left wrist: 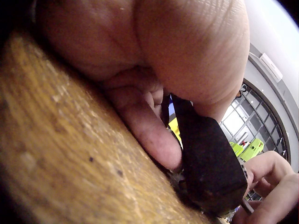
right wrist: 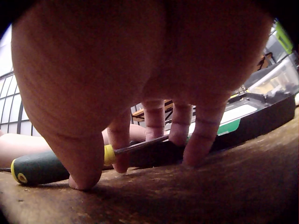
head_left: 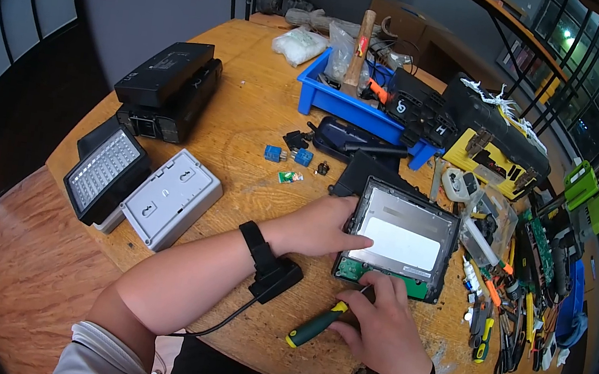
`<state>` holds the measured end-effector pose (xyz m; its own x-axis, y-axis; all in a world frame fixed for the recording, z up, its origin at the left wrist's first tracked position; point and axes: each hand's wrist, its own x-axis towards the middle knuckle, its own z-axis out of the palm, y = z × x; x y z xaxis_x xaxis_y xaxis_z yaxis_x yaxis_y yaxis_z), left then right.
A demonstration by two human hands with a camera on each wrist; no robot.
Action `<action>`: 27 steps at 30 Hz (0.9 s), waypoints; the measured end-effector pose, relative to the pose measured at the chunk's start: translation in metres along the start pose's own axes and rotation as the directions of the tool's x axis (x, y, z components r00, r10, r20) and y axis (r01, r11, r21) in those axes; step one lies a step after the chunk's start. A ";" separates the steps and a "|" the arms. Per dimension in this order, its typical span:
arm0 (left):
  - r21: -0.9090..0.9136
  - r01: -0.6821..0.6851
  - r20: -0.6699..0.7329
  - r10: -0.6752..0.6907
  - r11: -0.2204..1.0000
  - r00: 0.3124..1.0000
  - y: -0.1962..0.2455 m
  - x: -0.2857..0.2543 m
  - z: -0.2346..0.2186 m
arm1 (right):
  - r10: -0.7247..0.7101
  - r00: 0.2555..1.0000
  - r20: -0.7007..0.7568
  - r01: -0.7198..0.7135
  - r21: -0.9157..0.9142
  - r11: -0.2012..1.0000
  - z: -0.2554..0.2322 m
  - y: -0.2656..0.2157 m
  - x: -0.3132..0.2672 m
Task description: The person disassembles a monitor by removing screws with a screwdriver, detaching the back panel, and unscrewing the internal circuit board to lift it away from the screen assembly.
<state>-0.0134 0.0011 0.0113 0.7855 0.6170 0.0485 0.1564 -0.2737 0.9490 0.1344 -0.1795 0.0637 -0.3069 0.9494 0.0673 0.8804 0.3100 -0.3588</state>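
Note:
A dark-framed display module (head_left: 402, 242) with a silver back, a white label and a green circuit board (head_left: 415, 287) along its near edge lies on the wooden table. My left hand (head_left: 320, 228) grips its left side, thumb over the metal back. In the left wrist view, fingers curl low beside the black frame (left wrist: 212, 161). My right hand (head_left: 386, 331) holds a screwdriver (head_left: 317, 327) with a green and yellow handle. Its thumb and fingers are around the yellow collar and shaft, while the shaft points toward the module's near edge. The screwdriver's tip is hidden by the fingers.
Left stand a white housing (head_left: 173, 197), an LED lamp (head_left: 104, 173) and black boxes (head_left: 165, 86). A blue tray (head_left: 355, 111) with a hammer (head_left: 361, 47) is behind. Blue connectors (head_left: 302, 157) lie beyond my left hand; several tools (head_left: 516, 321) crowd the right.

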 end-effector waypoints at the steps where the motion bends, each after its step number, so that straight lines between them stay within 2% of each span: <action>1: 0.000 0.006 0.001 -0.006 1.000 1.000 0.002 -0.001 0.000 | -0.003 1.000 0.000 0.003 0.000 1.000 0.000 0.000 0.000; 27: 0.016 0.010 -0.010 -0.010 1.000 1.000 0.003 -0.001 -0.001 | 0.010 1.000 0.008 -0.010 0.004 1.000 0.001 0.002 0.000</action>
<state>-0.0143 0.0000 0.0142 0.7780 0.6268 0.0421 0.1737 -0.2790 0.9445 0.1353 -0.1787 0.0620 -0.3005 0.9521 0.0563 0.8820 0.2999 -0.3636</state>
